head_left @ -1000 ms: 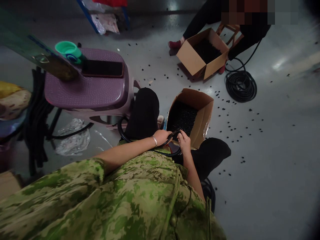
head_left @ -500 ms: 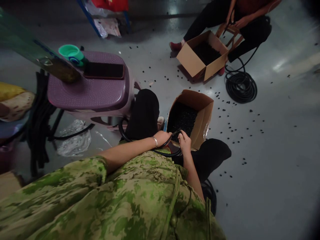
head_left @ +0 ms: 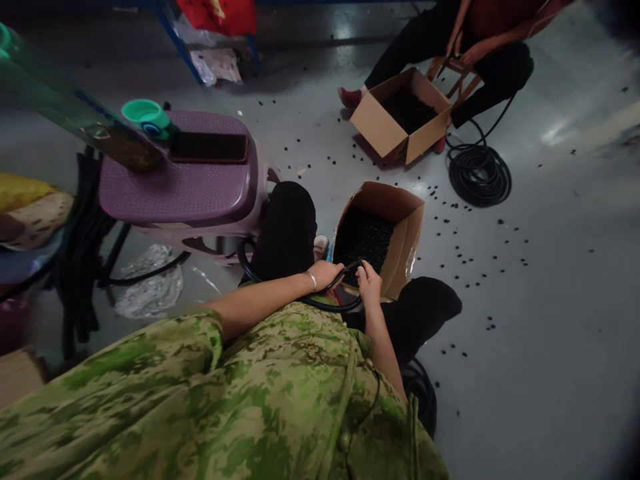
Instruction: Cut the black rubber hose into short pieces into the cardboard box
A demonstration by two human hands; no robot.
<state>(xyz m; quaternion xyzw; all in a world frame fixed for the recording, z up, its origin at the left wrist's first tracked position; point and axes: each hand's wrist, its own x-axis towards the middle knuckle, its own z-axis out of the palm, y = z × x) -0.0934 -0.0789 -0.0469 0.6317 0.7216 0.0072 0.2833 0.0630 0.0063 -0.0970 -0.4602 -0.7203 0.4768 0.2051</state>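
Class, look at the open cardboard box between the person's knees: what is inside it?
The open cardboard box holds a heap of small black pieces. What lies beneath the heap, and the box's bottom, are covered.

Dim indoor scene — light glares off the grey floor [head_left: 560, 130] at upper right, corners darken and bend with wide-angle distortion, and the camouflage shirt [head_left: 240, 400] in the foreground is slightly soft.

- Our view has tipped slightly; our left hand [head_left: 326, 273] and right hand [head_left: 369, 283] sit a touch higher in frame;
- the co-worker's hands [head_left: 467, 53] now show.
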